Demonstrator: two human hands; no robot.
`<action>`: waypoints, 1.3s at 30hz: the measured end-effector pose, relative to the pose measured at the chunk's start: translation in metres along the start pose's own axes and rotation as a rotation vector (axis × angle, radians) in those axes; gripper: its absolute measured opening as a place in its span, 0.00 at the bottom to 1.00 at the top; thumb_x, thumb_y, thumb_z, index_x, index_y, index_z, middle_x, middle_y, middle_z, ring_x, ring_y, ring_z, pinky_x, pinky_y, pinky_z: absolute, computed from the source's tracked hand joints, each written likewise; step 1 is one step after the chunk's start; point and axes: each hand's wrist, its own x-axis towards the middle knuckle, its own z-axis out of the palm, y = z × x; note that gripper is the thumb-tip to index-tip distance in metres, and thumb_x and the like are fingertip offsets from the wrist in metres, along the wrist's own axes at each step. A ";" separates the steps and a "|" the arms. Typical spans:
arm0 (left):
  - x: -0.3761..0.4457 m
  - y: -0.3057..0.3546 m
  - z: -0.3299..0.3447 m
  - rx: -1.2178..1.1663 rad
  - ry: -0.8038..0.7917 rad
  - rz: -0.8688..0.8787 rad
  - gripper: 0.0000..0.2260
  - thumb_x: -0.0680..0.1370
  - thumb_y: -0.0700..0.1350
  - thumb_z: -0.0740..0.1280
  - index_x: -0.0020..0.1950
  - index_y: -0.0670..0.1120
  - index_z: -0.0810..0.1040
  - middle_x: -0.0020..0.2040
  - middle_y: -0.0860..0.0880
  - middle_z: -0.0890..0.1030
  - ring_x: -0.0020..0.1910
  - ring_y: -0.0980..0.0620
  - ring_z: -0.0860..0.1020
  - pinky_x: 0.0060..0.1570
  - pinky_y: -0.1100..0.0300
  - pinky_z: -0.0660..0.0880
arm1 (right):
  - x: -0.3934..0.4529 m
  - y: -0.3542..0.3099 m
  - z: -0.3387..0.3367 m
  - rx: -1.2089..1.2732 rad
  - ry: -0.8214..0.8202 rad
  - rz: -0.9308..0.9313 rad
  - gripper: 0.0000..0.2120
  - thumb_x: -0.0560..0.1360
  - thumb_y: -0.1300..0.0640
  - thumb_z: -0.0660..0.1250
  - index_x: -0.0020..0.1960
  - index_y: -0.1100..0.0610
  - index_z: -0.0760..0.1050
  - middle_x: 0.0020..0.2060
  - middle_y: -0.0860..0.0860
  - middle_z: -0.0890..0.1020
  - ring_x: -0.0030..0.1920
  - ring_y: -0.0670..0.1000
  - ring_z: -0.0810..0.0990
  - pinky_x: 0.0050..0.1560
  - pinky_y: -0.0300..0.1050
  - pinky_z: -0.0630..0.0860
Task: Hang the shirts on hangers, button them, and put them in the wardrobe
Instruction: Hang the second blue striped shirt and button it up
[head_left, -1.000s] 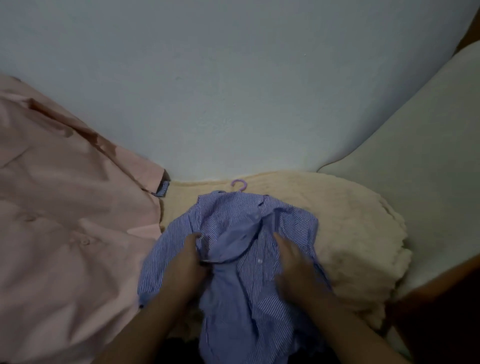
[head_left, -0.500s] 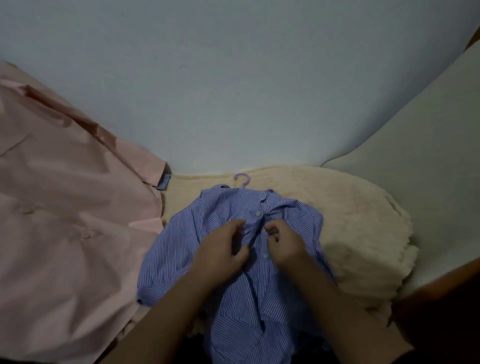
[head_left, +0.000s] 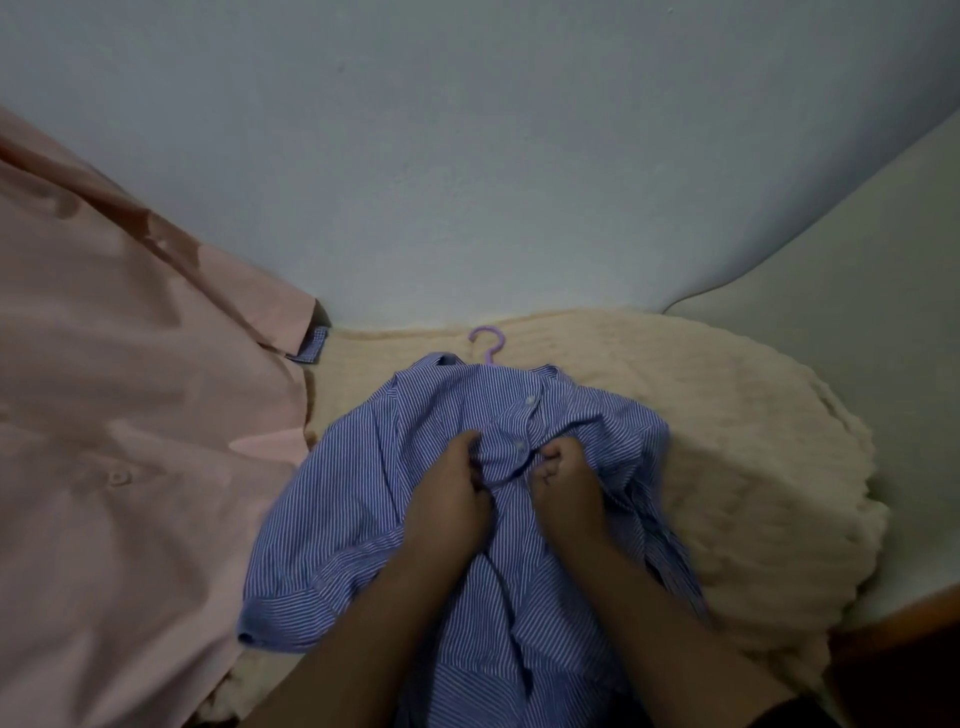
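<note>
Currently buttoning: striped shirt (head_left: 363, 499) on purple hanger (head_left: 488, 343).
Left hand (head_left: 452, 499) and right hand (head_left: 566, 478) grip pinched on the placket; next button likely sits just below.

The striped shirt (head_left: 431, 478) lies centrally on the fleece blanket (head_left: 727, 441), hanger hook (head_left: 488, 340) sticking out at 12 o'clock. A second shirt (head_left: 130, 441) spreads at 9 o'clock, and a wall (head_left: 467, 156) stands behind.
</note>
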 end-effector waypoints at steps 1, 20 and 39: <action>-0.001 0.001 0.000 -0.011 0.002 -0.003 0.28 0.74 0.40 0.67 0.73 0.53 0.63 0.48 0.54 0.78 0.48 0.53 0.77 0.46 0.59 0.73 | 0.000 0.000 0.000 0.001 0.007 -0.010 0.07 0.77 0.68 0.58 0.47 0.57 0.66 0.29 0.52 0.71 0.27 0.49 0.67 0.27 0.43 0.63; -0.014 0.021 -0.017 -0.230 0.029 -0.118 0.12 0.75 0.39 0.68 0.55 0.51 0.72 0.40 0.53 0.79 0.39 0.56 0.78 0.42 0.61 0.75 | 0.018 0.001 -0.007 -0.061 -0.058 0.144 0.05 0.73 0.64 0.64 0.44 0.58 0.68 0.38 0.56 0.76 0.42 0.57 0.76 0.43 0.50 0.74; -0.071 0.027 -0.015 -0.343 0.115 -0.055 0.16 0.73 0.38 0.71 0.56 0.51 0.73 0.39 0.53 0.77 0.34 0.64 0.75 0.34 0.74 0.69 | -0.064 -0.043 -0.035 0.390 -0.070 0.307 0.18 0.68 0.70 0.70 0.40 0.55 0.63 0.29 0.50 0.69 0.26 0.46 0.65 0.20 0.33 0.63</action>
